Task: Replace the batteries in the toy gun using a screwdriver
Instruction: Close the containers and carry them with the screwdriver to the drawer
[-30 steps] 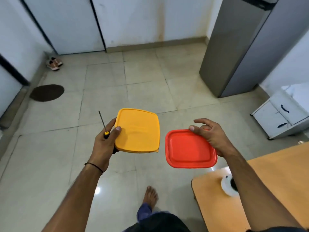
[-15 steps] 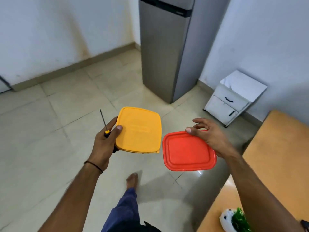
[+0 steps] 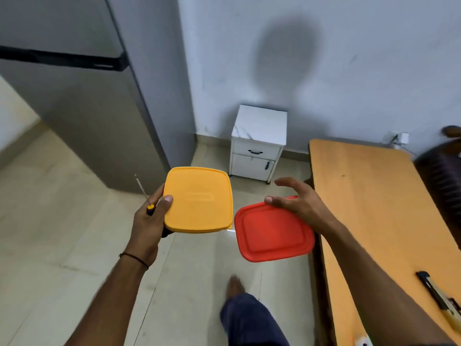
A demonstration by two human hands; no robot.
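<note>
Hands occupy the middle of the head view, held apart, each carrying its own load above the tiled floor (image 3: 62, 221). The left hand (image 3: 149, 221) is clamped on two things at once. Its thumb presses down on the near left edge of a yellow container (image 3: 199, 201), of which we see mainly the lid, and the same grip traps the screwdriver (image 3: 150, 208). We note that the screwdriver's thin metal shaft rises up and to the left out of the fist, just beside the container's left edge, while the handle is mostly hidden in the palm. A dark cord wristband (image 3: 134, 257) circles the left wrist. The right hand (image 3: 299, 203) holds a red container (image 3: 272, 233) by its far right corner, the thumb lying on top of the lid; the forefinger stretches out straight past the far edge, and we cannot tell how the other fingers lie. The two containers sit side by side, near each other but not touching, the red one lower in the frame. To the right stands a wooden table (image 3: 369, 196), with a dark flat object (image 3: 429, 283) near its close end that we cannot identify. Behind the hands we see a grey refrigerator (image 3: 82, 116) on the left and a small white cabinet (image 3: 259, 136) against the wall. Below, a bare foot (image 3: 234, 283) and a blue trouser leg (image 3: 249, 320) show blurred.
</note>
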